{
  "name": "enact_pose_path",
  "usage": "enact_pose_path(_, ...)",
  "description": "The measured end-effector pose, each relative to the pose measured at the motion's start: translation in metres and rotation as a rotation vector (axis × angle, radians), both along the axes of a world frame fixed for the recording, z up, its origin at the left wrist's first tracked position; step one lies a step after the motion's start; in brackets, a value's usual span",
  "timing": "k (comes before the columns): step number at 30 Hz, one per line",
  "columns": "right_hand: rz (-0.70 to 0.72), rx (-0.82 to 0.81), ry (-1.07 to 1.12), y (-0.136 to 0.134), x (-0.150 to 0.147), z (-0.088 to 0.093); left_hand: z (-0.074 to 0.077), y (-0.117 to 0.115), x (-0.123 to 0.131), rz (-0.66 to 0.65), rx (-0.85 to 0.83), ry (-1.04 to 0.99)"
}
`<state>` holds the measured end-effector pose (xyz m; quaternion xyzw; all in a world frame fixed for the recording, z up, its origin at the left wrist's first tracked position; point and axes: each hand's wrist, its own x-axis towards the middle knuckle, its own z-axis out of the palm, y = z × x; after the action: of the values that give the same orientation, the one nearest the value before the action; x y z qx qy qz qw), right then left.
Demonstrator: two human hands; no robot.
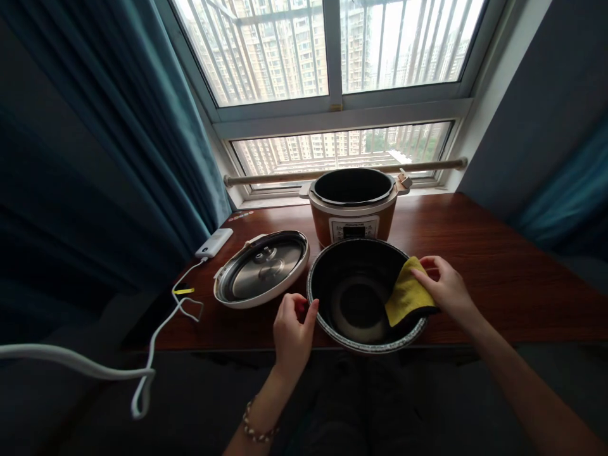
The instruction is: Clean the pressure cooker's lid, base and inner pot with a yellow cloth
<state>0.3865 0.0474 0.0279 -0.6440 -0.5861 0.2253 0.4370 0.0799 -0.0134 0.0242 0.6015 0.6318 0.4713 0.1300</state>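
A black inner pot [368,348] with a speckled rim sits near the table's front edge, its inside facing up at me. My right hand [444,285] pinches a yellow cloth [406,294] with a dark edge, which drapes over the pot's right rim and down the inner wall. At the left rim is my left hand [293,329], thumb and curled fingers apart. Its thumb tip is at the rim; whether it touches I cannot tell. Behind the pot stands a brown and white electric cooker [320,218] with a front control panel.
A round lid [270,272] lies inner side up on the table [475,253], left of the pot. Farther left are a white power strip [215,242] and its cable [154,335]. A rail [270,179] and window run behind; a blue curtain [156,126] hangs left.
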Motion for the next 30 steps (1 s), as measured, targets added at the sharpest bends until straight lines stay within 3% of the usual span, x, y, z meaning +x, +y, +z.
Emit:
enact_pose_path(2,0.069,0.174,-0.167,-0.008,-0.002,0.01,0.002,-0.009,0.002,0.038,0.216,0.179)
enact_pose_path(3,0.153,0.24,-0.235,-0.012,-0.002,0.015,0.004,-0.013,0.004,-0.011,0.309,0.247)
enact_pose_path(7,0.599,0.28,-0.389,-0.019,0.007,0.023,0.008,-0.024,0.013,-0.488,0.411,0.426)
enact_pose_path(10,0.74,0.284,-0.395,-0.019,0.016,0.017,0.006,-0.024,0.02,-0.651,0.378,0.477)
enact_pose_path(17,0.629,0.403,-0.409,-0.035,-0.001,0.012,-0.008,-0.019,0.025,-0.596,0.385,0.434)
enact_pose_path(23,0.535,0.331,-0.648,-0.072,-0.042,0.02,-0.006,-0.02,0.025,-0.597,0.387,0.427)
enact_pose_path(30,0.489,0.338,-0.685,-0.101,-0.092,0.024,-0.008,-0.018,0.027,-0.574,0.461,0.396)
